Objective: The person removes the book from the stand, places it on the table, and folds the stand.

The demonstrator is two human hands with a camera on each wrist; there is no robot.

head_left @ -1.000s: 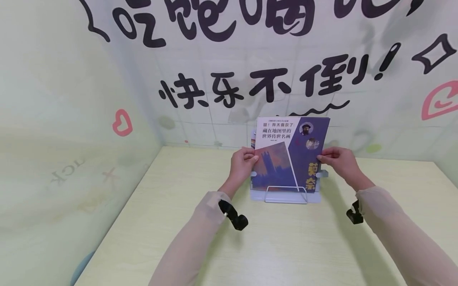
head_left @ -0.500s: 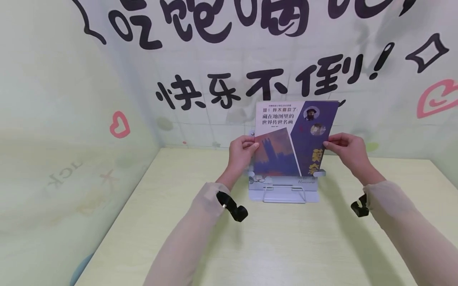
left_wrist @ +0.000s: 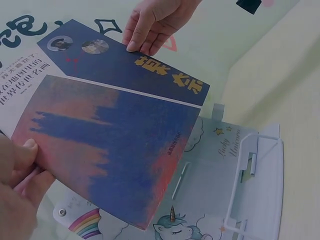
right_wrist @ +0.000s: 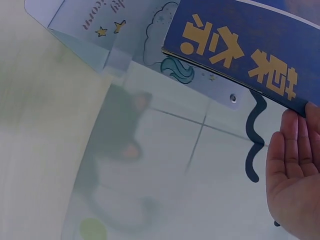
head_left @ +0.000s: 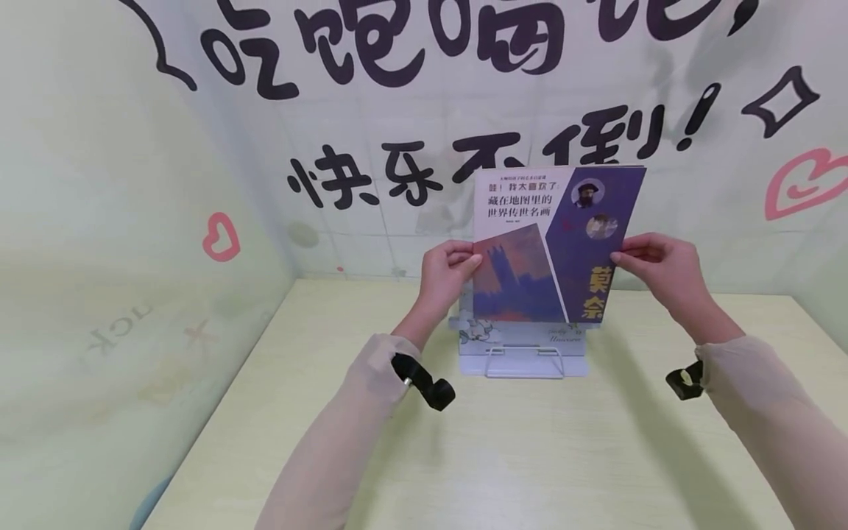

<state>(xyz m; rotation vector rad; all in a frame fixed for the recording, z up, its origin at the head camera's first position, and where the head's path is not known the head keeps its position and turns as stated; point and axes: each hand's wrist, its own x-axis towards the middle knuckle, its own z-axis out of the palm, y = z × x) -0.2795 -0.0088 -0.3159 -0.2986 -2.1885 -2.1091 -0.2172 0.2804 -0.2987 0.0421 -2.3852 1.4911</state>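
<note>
A thin book (head_left: 523,283) with a white and blue cover and a painted tower is held upright between both hands. My left hand (head_left: 447,276) pinches its left edge, thumb on the cover. On the opposite edge, my right hand (head_left: 665,269) pinches it beside the yellow characters. Behind and below the book stands a pale book stand (head_left: 523,366) with a unicorn print and a white wire rest. In the left wrist view, the book's lower edge overlaps the stand's printed back plate (left_wrist: 200,170). The book hides the upper part of the stand in the head view.
The stand sits on a light wood table (head_left: 490,456), close to the back wall (head_left: 371,243) with large black lettering. A side wall (head_left: 132,294) rises along the table's left edge. Black wrist camera mounts (head_left: 430,386) hang below both sleeves.
Both hands have lifted the book up off the stand's ledge and brought it somewhat nearer and to the right. The stand's printed lower part and wire rest now show below it.
</note>
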